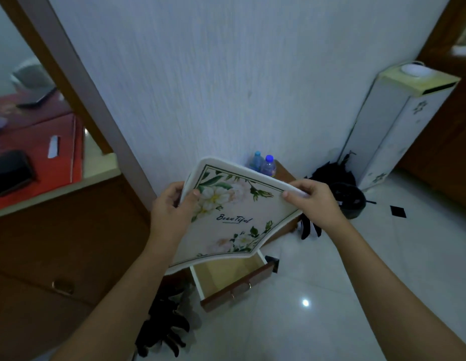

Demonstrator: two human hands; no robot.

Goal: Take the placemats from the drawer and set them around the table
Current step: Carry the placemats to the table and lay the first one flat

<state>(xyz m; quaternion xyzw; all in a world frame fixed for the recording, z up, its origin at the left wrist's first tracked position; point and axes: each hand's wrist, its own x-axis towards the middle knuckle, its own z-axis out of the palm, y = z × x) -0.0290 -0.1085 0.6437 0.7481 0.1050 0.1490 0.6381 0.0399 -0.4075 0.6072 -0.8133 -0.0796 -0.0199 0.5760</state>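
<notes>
One step is in hand, we judge: lifting out. At left sits a red-covered table (39,142); our left hand (169,207) pinches the left edge of the floral placemat (234,217), held bowed above the open drawer (226,278), and our right hand (314,200) pinches its right corner. Next calls for turning left and laying it flat there, both grips kept

Dim, bluish, soft-blurred, fisheye-warped edges
</notes>
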